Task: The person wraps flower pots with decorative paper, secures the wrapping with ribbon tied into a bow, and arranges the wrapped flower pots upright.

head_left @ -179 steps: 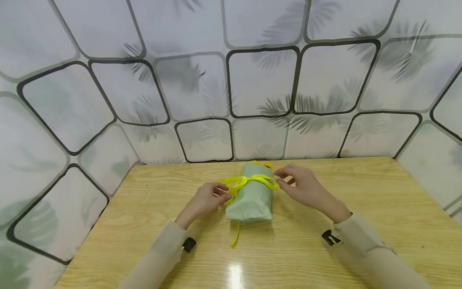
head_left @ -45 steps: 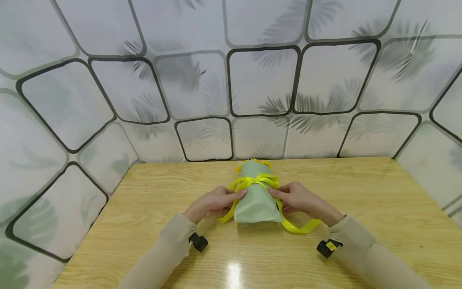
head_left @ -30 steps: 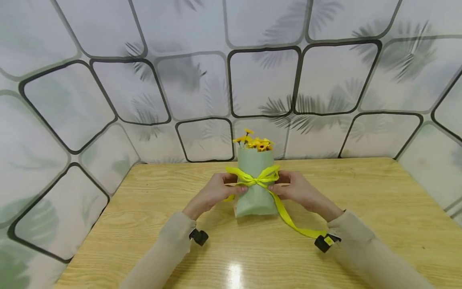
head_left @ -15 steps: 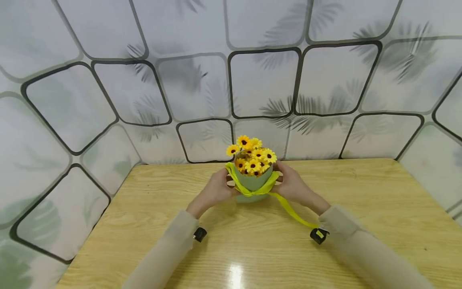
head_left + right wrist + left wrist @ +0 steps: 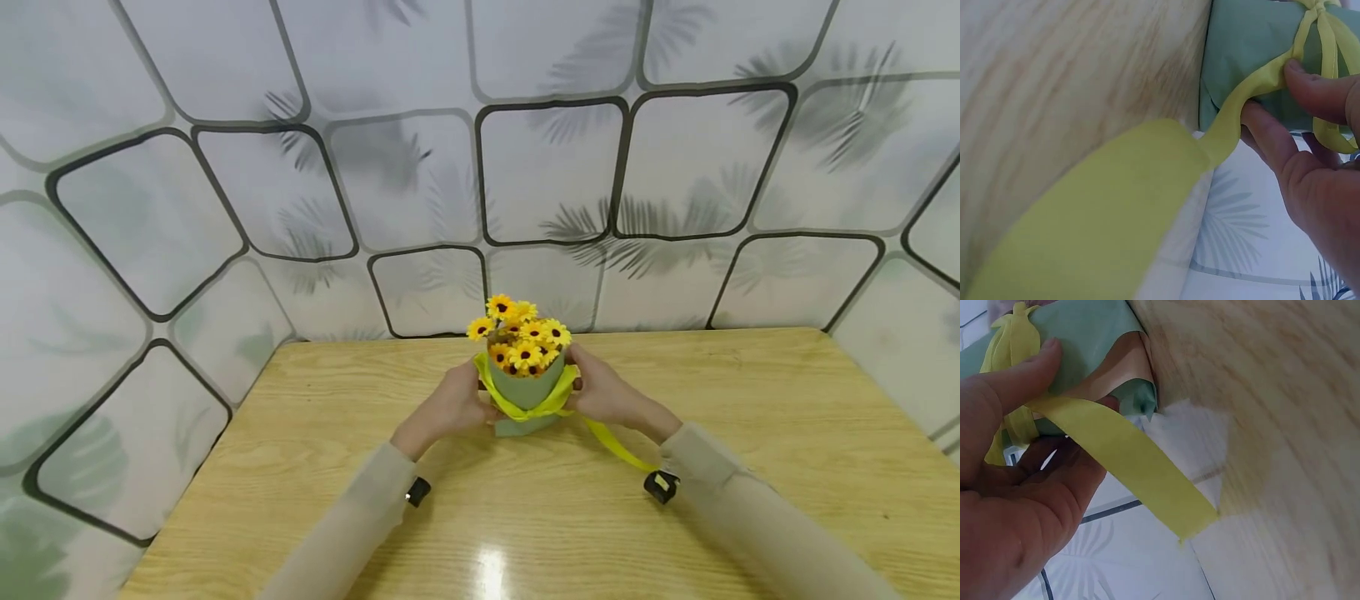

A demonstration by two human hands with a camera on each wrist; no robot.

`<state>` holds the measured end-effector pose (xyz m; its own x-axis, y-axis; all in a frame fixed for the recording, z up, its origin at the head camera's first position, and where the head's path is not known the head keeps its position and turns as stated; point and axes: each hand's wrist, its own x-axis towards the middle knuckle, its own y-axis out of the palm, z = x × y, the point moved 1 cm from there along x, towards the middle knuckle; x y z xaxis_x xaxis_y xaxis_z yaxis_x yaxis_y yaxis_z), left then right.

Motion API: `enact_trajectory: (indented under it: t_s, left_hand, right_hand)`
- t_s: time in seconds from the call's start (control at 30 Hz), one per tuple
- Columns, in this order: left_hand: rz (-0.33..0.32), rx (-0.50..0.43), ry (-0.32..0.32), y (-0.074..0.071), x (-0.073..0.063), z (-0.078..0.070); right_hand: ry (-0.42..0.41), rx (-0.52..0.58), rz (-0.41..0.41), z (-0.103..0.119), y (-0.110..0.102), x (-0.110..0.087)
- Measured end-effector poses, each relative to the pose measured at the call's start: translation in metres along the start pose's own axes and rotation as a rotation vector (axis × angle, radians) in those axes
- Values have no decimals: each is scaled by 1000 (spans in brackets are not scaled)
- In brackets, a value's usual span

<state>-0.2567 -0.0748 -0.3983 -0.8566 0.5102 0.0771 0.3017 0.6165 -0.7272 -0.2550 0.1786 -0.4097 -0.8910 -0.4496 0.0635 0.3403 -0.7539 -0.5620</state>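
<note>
A bouquet wrapped in green paper [image 5: 525, 390] stands upright between both hands, its yellow daisy-like flowers [image 5: 525, 337] showing at the top. Round its middle runs a yellow ribbon [image 5: 528, 412] tied in a bow. My left hand [image 5: 453, 400] grips the bouquet's left side, thumb in front and fingers behind. In the left wrist view a loose ribbon tail [image 5: 1129, 456] hangs past the fingers. From the opposite side my right hand [image 5: 606, 392] holds the wrapping, its thumb and fingers beside the ribbon. Another long ribbon tail [image 5: 1104, 212] trails toward the right wrist camera.
The bouquet is near the back of a wooden table [image 5: 330, 450]. A patterned wall covering [image 5: 555, 175] with dark outlined shapes and leaf prints rises behind the table and along its sides. Small black wrist cameras [image 5: 662, 486] sit at the sleeves.
The bouquet, lying flat earlier, has been tipped upright by both hands, so its flowers face up. Over the last half second it has come down slightly, toward the table's front.
</note>
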Motion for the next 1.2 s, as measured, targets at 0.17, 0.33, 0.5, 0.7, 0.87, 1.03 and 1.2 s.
enact_trajectory:
  t_s: [0.17, 0.33, 0.5, 0.7, 0.87, 1.03, 1.2]
  left_hand:
    - [-1, -6, 9, 2, 1, -1]
    - [8, -2, -30, 3, 1, -1]
    - [19, 1, -58, 1, 2, -1]
    - [41, 8, -62, -2, 3, -2]
    - [50, 15, -61, -5, 4, -1]
    - [65, -4, -102, -6, -2, 1]
    - [101, -13, -159, -10, -14, 7]
  right_hand:
    - [15, 3, 26, -4, 1, -1]
    - [30, 0, 39, -6, 1, -1]
    - [42, 5, 47, -6, 0, 1]
    - [38, -14, 42, -5, 0, 4]
    - [43, -31, 33, -3, 0, 7]
    - [21, -35, 47, -4, 0, 7]
    - [4, -37, 91, -6, -8, -6]
